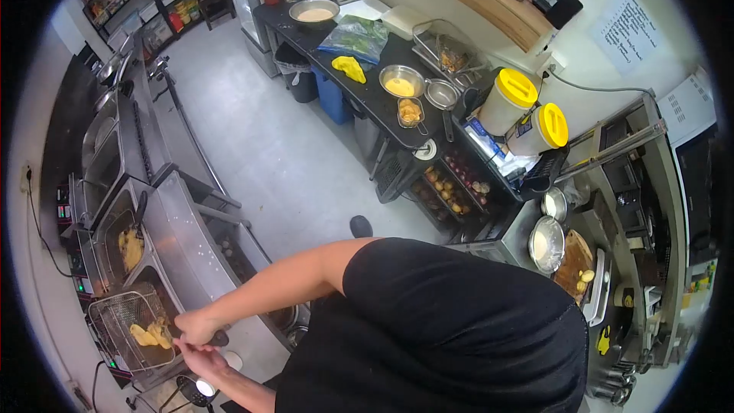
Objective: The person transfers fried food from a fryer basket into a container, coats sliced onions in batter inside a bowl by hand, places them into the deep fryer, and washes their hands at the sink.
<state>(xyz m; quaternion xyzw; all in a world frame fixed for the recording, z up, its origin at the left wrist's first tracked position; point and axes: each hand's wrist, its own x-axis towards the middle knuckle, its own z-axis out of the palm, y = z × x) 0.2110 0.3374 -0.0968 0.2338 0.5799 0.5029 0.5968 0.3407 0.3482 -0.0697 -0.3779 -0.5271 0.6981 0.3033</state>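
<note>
Food (151, 334) seemingly being tended in basket (112, 323); right fingers (189, 329) curled round handle (219, 339), left fingers' (191, 352) hold unclear; steadiness needed.

The right arm (279, 283) stretches out, elbow slightly bent — right hand (196, 326) close beside the left hand (205, 361).

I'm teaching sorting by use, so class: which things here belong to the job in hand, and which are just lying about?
Seemingly in the job:
- right hand and left hand
- front wire basket
- yellow pieces in it

Apparently just lying about:
- plastic bag
- sieve
- yellow-lidded tubs
</note>
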